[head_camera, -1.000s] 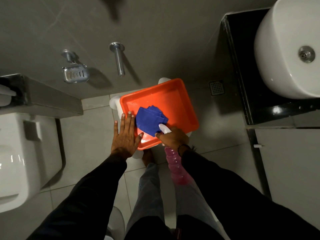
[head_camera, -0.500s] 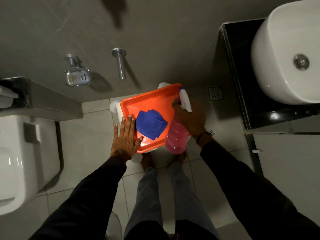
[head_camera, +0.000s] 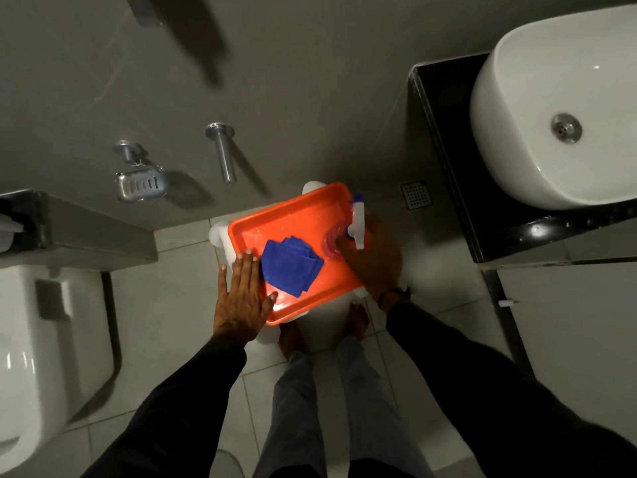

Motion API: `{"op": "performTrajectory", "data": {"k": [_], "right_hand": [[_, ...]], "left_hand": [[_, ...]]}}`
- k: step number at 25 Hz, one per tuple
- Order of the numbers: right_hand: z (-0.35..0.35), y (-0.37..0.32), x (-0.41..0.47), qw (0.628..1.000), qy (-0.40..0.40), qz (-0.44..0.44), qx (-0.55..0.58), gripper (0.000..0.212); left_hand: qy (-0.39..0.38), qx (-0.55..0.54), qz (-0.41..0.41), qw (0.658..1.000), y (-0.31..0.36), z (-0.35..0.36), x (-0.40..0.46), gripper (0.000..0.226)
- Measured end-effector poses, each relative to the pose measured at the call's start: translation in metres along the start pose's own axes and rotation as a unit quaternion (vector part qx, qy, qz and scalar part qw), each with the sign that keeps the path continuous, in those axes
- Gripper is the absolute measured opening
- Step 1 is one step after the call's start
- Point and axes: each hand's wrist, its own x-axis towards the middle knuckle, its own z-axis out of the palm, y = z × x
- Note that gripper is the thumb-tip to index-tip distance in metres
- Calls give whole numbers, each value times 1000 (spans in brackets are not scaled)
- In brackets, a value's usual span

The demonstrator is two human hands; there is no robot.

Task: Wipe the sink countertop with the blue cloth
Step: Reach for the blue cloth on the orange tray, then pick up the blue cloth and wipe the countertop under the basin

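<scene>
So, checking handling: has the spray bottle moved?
Yes. The spray bottle, in the right hand, moved from the orange tray's near edge to its right side.

You're working in dim, warm light from overhead. A hard dark shadow streaks across the grey wall (head_camera: 193, 39), and the spout (head_camera: 223, 154) throws another. Glare spots glint on the glossy black surface (head_camera: 537, 232) and the toilet (head_camera: 20, 360). Your wide lens bows the edges; your sleeves (head_camera: 179, 408) smear soft.
</scene>
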Motion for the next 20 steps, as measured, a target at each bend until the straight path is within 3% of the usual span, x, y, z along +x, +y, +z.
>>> {"op": "performTrajectory", "data": {"k": [4,8,12,14,16,20], "right_hand": [[14,31,-66,992,-18,125,-6,52],[55,19,-68,977,-142,161,10,22],[104,12,-32,964,-134,221,59,51],[120,19,-26,951,-139,267,75,58],[126,23,-23,941,-167,287,69,51],[95,12,-31,925,-220,277,138,33]], "left_hand": [[14,-13,78,997,1,-15,19,75],[-12,-55,154,986,12,-37,67,71],[-61,8,189,980,27,-42,103,80],[-39,8,181,983,29,-39,110,79],[-52,-14,176,983,25,-43,109,75],[-143,-238,53,959,4,-67,90,49]]}}
